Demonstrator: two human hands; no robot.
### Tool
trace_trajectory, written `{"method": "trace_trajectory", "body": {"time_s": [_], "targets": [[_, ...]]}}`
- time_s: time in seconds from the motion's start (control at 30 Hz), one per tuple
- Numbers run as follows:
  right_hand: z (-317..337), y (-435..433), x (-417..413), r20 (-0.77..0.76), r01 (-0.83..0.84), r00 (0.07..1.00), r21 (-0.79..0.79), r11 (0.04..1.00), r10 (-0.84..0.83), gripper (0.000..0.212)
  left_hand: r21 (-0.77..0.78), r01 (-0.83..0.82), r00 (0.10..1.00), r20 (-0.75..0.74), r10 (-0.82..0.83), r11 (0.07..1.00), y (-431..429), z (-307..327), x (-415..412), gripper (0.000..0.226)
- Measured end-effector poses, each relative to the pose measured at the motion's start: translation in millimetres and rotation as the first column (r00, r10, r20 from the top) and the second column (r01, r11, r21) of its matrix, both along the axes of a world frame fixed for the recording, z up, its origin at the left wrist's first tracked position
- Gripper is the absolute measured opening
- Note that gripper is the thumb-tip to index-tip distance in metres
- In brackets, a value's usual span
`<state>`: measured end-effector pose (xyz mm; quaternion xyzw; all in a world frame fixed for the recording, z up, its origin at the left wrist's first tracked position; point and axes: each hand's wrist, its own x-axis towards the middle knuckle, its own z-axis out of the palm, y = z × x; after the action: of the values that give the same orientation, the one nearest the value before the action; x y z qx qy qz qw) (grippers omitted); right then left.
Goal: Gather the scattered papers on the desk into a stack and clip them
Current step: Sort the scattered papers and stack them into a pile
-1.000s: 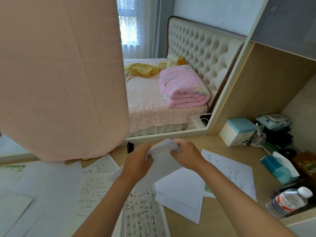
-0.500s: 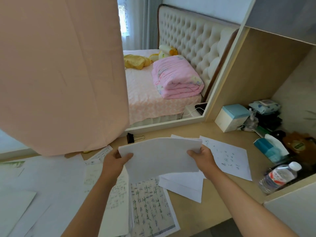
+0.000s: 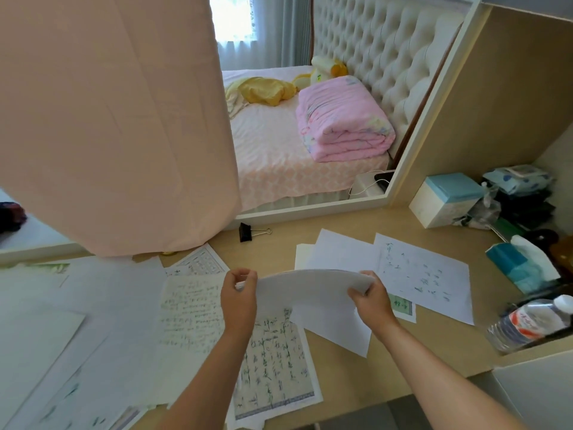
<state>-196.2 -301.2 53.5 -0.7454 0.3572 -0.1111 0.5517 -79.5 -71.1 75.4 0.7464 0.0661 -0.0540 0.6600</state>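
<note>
Beyond the left hand bare desk lies open up to the binder clip. Left of it, loose sheets and the hanging curtain block passage. Right of the right hand, a tissue pack and 1 bottle crowd the edge.

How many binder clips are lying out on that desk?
1. The black binder clip lies alone on the bare wood at the back of the desk, just right of the hanging pink cloth. Others could be hidden under the loose papers.
</note>
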Motion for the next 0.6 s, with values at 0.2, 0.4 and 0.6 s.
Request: {"method": "trace_trajectory", "body": {"time_s": [0.2,0.4,0.6], "targets": [[-14,-10,3,0.015,-0.089,0.996,0.045,0.995,0.088,0.023,0.399,0.083,0.957,0.224,-0.185,0.913,3,9,15,0.006],[-8,-27,18,0.061,-0.259,0.964,-0.026,0.965,0.261,0.024,0.929,0.214,0.56,0.137,-0.817,0.303,-42,33,21,0.03],[8,-39,49,0.124,-0.303,0.943,-0.075,0.95,0.31,0.016,0.944,0.196,0.622,0.091,-0.778,0.267,-66,40,21,0.007]]}}
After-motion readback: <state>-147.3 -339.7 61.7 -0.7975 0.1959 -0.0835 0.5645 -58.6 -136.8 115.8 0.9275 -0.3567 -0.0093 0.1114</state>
